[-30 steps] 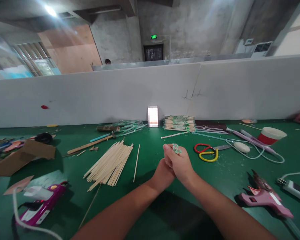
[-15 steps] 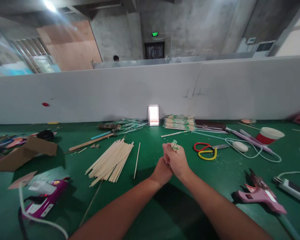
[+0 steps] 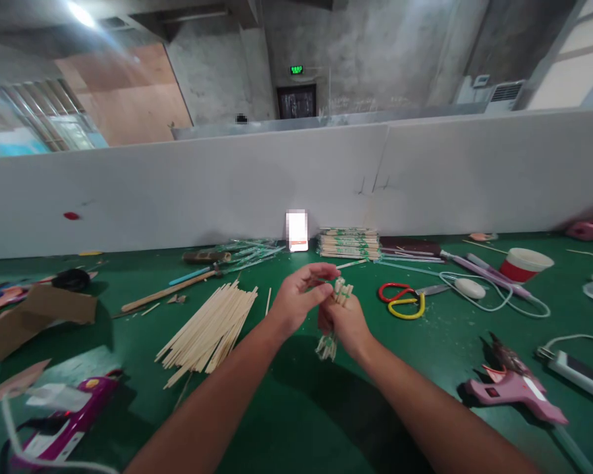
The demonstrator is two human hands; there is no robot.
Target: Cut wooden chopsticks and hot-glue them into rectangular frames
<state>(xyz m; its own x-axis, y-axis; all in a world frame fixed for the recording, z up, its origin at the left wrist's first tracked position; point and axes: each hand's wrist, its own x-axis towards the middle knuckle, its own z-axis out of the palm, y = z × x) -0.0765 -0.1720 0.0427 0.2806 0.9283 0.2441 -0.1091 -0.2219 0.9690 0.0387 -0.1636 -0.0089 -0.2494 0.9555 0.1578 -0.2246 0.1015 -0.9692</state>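
My right hand is wrapped around a bundle of wrapped disposable chopsticks. The bundle stands roughly upright, its green-marked ends poking out above and below the fist. My left hand is at the bundle's top, fingers curved and thumb apart from them, the fingertips close to the wrapped ends. Whether they touch the wrapper I cannot tell. To the left, a pile of bare wooden sticks lies fanned on the green table, and a single stick is partly behind my left wrist.
Stacked wrapped chopsticks lie by the white partition, beside a bright phone screen. On the right are scissors, a paper cup and a pink glue gun. A purple glue gun and cardboard are left.
My left hand has come off the clasp and moved up to the bundle's top, its fingers parted. The bundle now shows above and below my right fist. The view has shifted slightly.
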